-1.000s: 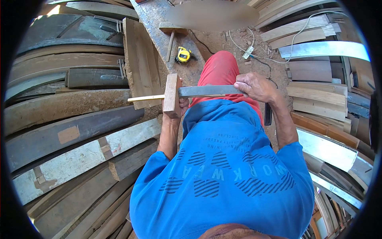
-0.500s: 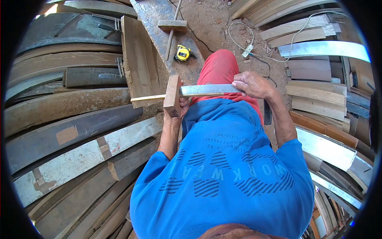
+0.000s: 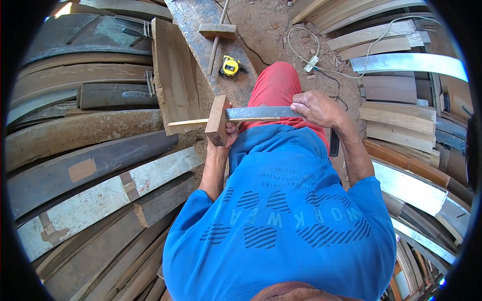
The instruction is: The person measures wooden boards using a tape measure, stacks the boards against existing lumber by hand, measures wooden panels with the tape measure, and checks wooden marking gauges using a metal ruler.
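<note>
My left hand (image 3: 231,132) is closed around a wooden marking gauge, partly hidden behind its block (image 3: 216,121). A thin wooden stem (image 3: 187,123) passes through the block and sticks out on both sides. Between my right thumb and fingers is the end of a steel ruler (image 3: 258,113); my right hand (image 3: 317,108) holds it level above my lap. The ruler's other end meets the right face of the block, and it lies alongside the stem. Its markings are too small to read.
A worn bench plank (image 3: 198,37) carries a yellow tape measure (image 3: 230,65) and a second wooden block on a rod (image 3: 218,31). Boards (image 3: 90,125) are stacked along the left, with more timber (image 3: 399,118) at right. A power strip (image 3: 311,63) with its cord lies on the floor.
The ruler has tilted slightly, so its face looks darker and more of the stem shows below it. My right hand has shifted a little left; both hands keep their grip.
</note>
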The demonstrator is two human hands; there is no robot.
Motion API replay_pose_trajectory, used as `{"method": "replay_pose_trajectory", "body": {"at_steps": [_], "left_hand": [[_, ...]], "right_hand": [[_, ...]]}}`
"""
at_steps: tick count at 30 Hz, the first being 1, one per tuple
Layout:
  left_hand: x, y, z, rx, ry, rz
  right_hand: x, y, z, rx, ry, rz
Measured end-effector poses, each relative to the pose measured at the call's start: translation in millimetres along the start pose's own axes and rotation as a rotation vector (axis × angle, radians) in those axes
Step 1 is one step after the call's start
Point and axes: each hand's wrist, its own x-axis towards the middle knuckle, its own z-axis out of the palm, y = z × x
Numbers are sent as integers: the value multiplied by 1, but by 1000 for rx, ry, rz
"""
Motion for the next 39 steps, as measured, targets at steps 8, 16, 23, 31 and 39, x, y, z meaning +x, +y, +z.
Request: {"method": "replay_pose_trajectory", "body": {"at_steps": [8,16,23,31,39], "left_hand": [[9,-3,-25,-135,-77,-101],[8,1,-31,-187,-45,-108],[14,13,-37,-172,-36,-109],[17,15,-41,-169,-20,-130],[11,15,-26,-147,11,-114]], "right_hand": [[11,1,-3,109,-109,91],[32,14,3,185,-212,134],[40,7,6,172,-175,103],[40,2,5,131,-138,54],[38,-9,0,148,-157,111]]}}
